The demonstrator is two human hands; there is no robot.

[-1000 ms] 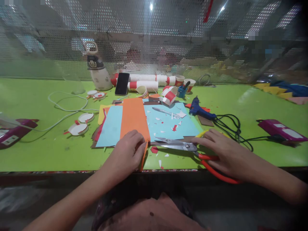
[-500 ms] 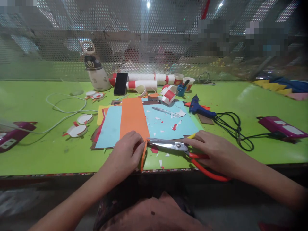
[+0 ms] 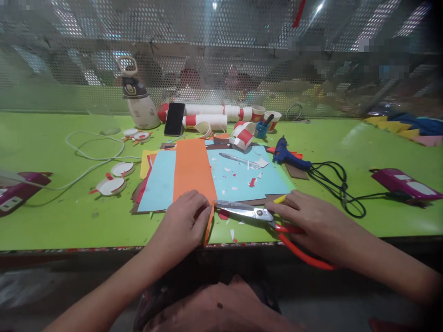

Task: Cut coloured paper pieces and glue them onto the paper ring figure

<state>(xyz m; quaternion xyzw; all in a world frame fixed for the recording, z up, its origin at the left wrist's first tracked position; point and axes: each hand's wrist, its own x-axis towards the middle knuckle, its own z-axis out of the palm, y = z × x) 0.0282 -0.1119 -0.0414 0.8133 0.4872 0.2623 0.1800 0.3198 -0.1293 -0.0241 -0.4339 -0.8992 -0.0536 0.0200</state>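
Scissors [image 3: 247, 210] have been shifted left to the orange paper [image 3: 192, 168] atop blue sheets [image 3: 159, 180] — handles clasped by the right hand [image 3: 313, 221], fingers curled; paper pinched between the left hand's [image 3: 185, 219] closed fingers.

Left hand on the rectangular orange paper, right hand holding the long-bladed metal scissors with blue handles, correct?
Not the colour: the head view shows red handles on the long-bladed metal scissors, not blue. The right hand does hold them, and the left hand is on the rectangular orange paper.
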